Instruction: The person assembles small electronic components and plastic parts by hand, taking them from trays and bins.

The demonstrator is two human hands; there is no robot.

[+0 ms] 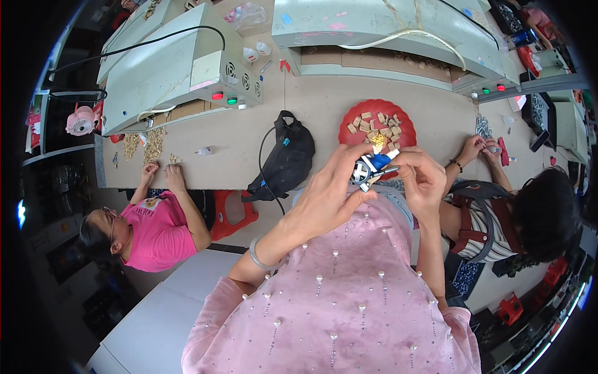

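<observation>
My left hand [330,190] is closed around a small toy figure [377,163] with a yellow top, a blue and white body and a round dark disc bearing a white cross. Close against it, my right hand [423,177] pinches a thin, dark, pointed piece [387,171] that reaches across the figure's front; its exact kind is too small to tell. Both hands are raised over the table's near edge, above my lap. Just beyond them a red scalloped plate [346,131] holds several small tan blocks [381,117], partly hidden by my fingers.
A black bag [293,153] with a cable lies left of the plate. Pale machines [380,25] line the table's far side. One co-worker in pink [159,227] sits left beside tan pieces [154,146]; another in stripes [492,230] works at right.
</observation>
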